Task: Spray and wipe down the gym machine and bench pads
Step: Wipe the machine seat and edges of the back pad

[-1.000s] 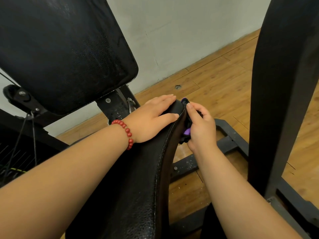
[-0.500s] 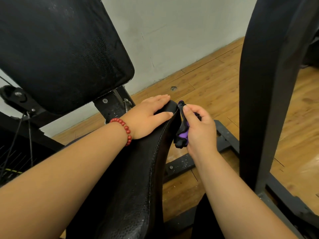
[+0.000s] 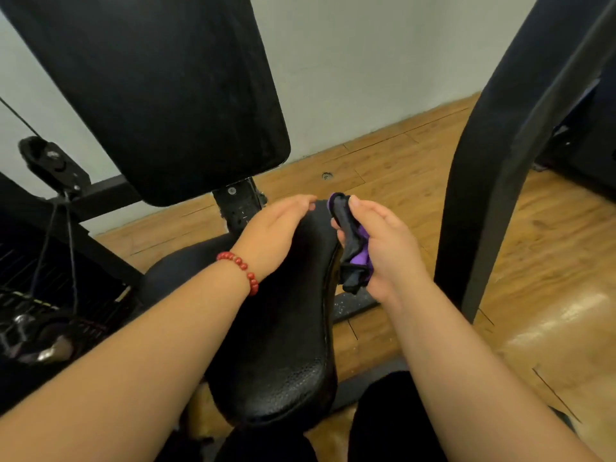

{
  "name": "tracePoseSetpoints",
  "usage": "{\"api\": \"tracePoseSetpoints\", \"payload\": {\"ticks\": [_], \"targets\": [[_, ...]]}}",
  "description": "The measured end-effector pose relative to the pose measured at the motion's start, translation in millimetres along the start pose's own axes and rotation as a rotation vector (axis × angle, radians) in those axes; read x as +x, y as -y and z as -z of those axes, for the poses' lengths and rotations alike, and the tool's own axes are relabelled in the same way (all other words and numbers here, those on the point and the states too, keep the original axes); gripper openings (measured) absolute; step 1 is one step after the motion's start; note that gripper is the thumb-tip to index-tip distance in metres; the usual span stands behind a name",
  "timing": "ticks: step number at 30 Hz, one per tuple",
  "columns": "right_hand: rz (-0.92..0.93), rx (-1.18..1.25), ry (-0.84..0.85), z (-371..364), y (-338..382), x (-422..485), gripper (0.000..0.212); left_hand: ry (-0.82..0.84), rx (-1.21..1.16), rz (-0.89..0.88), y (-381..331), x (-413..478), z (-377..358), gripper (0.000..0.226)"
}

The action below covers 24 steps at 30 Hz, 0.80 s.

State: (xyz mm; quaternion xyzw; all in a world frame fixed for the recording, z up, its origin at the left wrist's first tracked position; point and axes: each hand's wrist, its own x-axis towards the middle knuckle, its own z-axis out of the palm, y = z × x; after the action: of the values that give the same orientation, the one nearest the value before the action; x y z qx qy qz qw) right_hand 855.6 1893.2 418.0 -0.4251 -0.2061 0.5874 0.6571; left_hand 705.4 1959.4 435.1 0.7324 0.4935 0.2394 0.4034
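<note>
At centre, near to far: black seat pad (image 3: 276,328), textured vinyl, long axis running away from the viewer.
- Left hand (image 3: 273,228): rests flat on the pad's far end, fingers straight and pressed together. Red bead bracelet (image 3: 241,266) on the wrist.
- Right hand (image 3: 386,248): thumb and curled fingers pinch a bunched black-and-purple cloth (image 3: 353,248).
- Cloth: at the pad's far right edge; whether it touches cannot be told.
- Far left: black back pad (image 3: 160,95), tilted, above the seat.
- Right: black frame upright (image 3: 493,161) on wooden floor (image 3: 550,261).
</note>
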Motion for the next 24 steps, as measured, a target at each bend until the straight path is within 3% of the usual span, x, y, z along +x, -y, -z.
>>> {"api": "tracePoseSetpoints", "payload": {"ticks": [5,8,12,17,20,24], "targets": [[-0.144,-0.047,-0.003,-51.5,20.8,-25.4,0.022,-0.005,-0.416,0.132,-32.7,-52.9,18.2,0.018],[-0.172,-0.038,-0.018,-80.3,28.1,-45.8,0.017,-0.081,-0.535,0.199,-51.6,-77.6,34.1,0.018],[-0.243,-0.151,-0.059,-117.1,35.9,-78.8,0.014,-0.245,-0.795,0.420,-71.5,-115.4,64.3,0.010],[-0.477,-0.159,0.031,-155.0,60.6,-117.3,0.028,-0.322,-0.838,0.625,-96.1,-159.9,102.1,0.013],[-0.521,-0.329,0.119,-171.6,69.7,-134.8,0.036,-0.345,-0.831,0.695,-112.8,-178.0,126.1,0.013],[-0.485,-0.413,-0.010,-190.5,87.7,-148.1,0.010,-0.345,-0.818,0.690,-131.4,-191.9,152.0,0.017]]}}
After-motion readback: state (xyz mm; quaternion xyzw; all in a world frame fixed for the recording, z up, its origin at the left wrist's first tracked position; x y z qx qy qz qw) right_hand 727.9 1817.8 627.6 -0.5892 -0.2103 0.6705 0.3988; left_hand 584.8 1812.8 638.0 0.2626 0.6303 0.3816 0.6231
